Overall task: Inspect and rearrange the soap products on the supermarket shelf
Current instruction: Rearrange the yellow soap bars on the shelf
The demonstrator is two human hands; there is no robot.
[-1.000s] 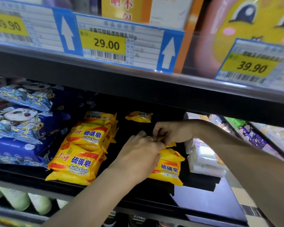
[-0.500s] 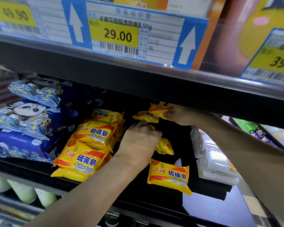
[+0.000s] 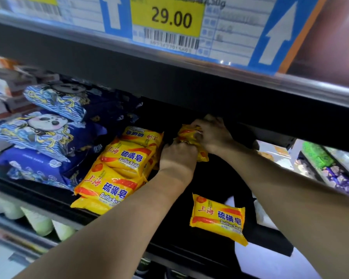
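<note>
Fingers of both hands close on the same small clutch of yellow sulfur soap bars (image 3: 189,137) deep at the back of the shelf (image 3: 214,190): the right hand (image 3: 214,133) curls over the bars from above, thumb pressed on a wrapper, while the left hand (image 3: 177,156) grips them from the near side and below. How many bars are in the clutch cannot be told. Holding them from two sides looks meant to square loose bars together and draw or set them as one lot in the dark gap under the upper shelf. Just left of the fingers, the stacked soap row (image 3: 117,170) lies overlapped, labels facing out. Nearer the edge, below the fingers, a single soap bar (image 3: 218,218) lies flat and apart, likely awaiting its turn. Farther left lie blue panda packs (image 3: 42,133); above hangs a price tag (image 3: 167,17).
</note>
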